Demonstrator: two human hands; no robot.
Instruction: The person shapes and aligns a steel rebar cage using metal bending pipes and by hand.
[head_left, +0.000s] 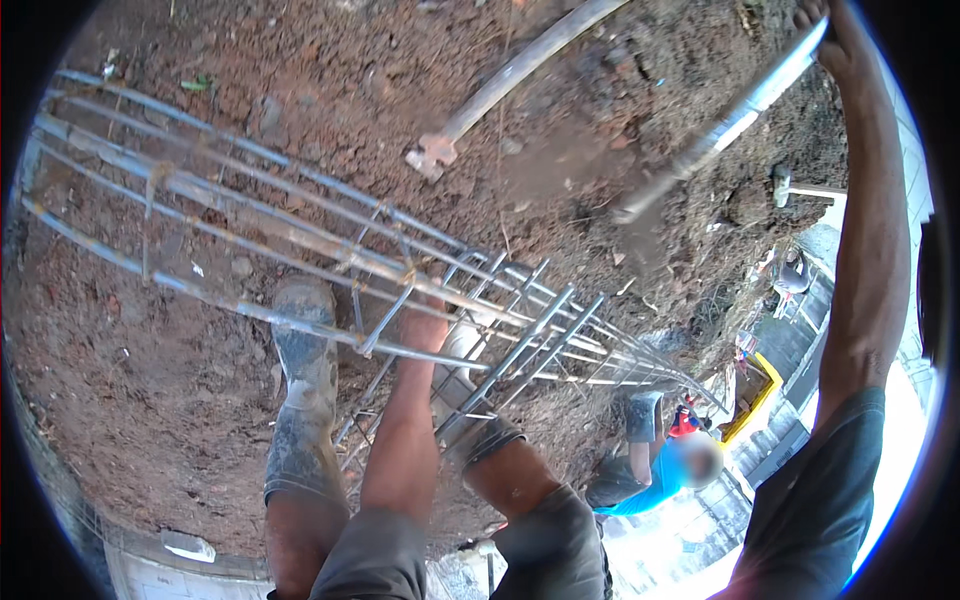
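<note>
A long cage of steel rebar (pixel 290 235), tied with square stirrups, slants from the far left down to the lower right over brown soil. My left hand (pixel 427 318) is at the cage's middle, closed around one of its bars, with its fingers partly hidden by the steel. My right arm is raised at the right edge. My right hand (pixel 835 45) grips the upper end of a long pole (pixel 765 95), pale in the sunlight. The pole slopes down to the left, and its blurred lower end is near the soil.
My muddy boots (pixel 305 355) stand beside and beneath the cage. A wooden-handled tool with a rusty metal head (pixel 437 152) lies on the soil beyond. At lower right, a person in a blue shirt (pixel 655 480) is near the cage's end, beside a yellow object (pixel 760 400) and block walls.
</note>
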